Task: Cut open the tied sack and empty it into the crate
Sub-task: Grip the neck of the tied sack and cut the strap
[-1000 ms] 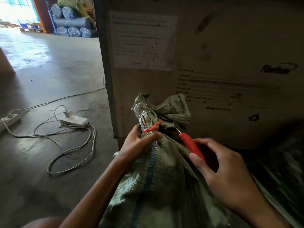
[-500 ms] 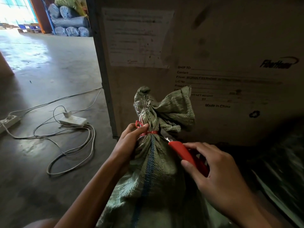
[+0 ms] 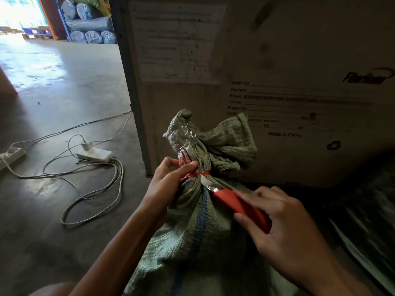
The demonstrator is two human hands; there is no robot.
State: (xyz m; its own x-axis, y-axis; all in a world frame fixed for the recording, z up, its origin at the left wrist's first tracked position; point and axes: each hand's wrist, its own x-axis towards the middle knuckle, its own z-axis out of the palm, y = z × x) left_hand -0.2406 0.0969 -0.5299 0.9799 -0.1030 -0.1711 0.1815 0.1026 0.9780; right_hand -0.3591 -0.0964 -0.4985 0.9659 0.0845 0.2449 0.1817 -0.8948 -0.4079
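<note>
Pinching the red tie (image 3: 197, 173) at the neck of the green woven sack (image 3: 192, 231), your left hand (image 3: 168, 180) is closed around it. Your right hand (image 3: 284, 223) grips a red-handled knife (image 3: 239, 202), its blade touching the tie; the sack stands before a printed cardboard box (image 3: 277, 60).

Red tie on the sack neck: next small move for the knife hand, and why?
Probably draw the blade up through the red tie, edge turned away from the left hand. The tie is still whole around the sack neck, the blade tip sits just under it, and the left hand pinches the tie taut beside it. The right hand holds the red knife handle.
</note>
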